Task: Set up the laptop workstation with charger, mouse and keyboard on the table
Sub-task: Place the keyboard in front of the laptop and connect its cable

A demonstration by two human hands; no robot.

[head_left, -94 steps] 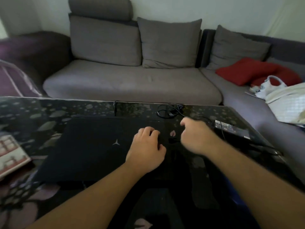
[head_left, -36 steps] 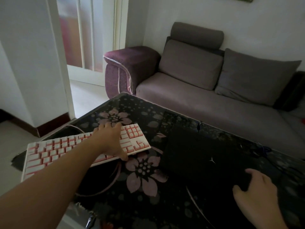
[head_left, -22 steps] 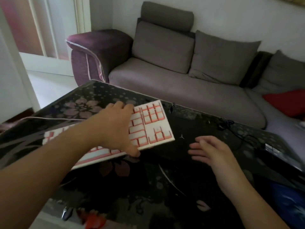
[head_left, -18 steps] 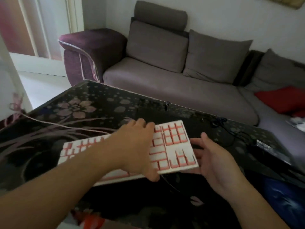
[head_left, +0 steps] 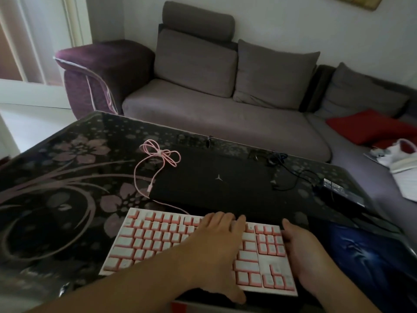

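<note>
Hands first: we see our left hand (head_left: 216, 251) lying across the middle of the keyboard (head_left: 158, 242), fingers reaching over its far edge and thumb hooked at the near edge, so it grips the board from above. Our right hand (head_left: 302, 258) holds the keyboard's right end, fingers curled against that side; we cannot tell how far they reach beneath it.

We find the keyboard, white with pink keys, at the near edge of the worktop (head_left: 56, 181), just in front of the closed laptop (head_left: 214, 177). Whether it rests fully on the glass or is held slightly above it, we cannot tell. Its pink cable (head_left: 158, 159) runs from the back edge, loops past the laptop's left side and ends in a tied bundle lying partly on the laptop's far left corner.

We see the laptop lying flat, lid shut, in the middle of the dark floral worktop. To its right a black cord (head_left: 291, 175) curls across the surface toward the charger brick (head_left: 343, 193) near the right edge. A blue mouse pad (head_left: 365, 258) lies on the near right corner, just beside our right hand.

Beyond the worktop stands a grey sofa (head_left: 225, 114) with a red cushion (head_left: 370, 127) at its right.
</note>
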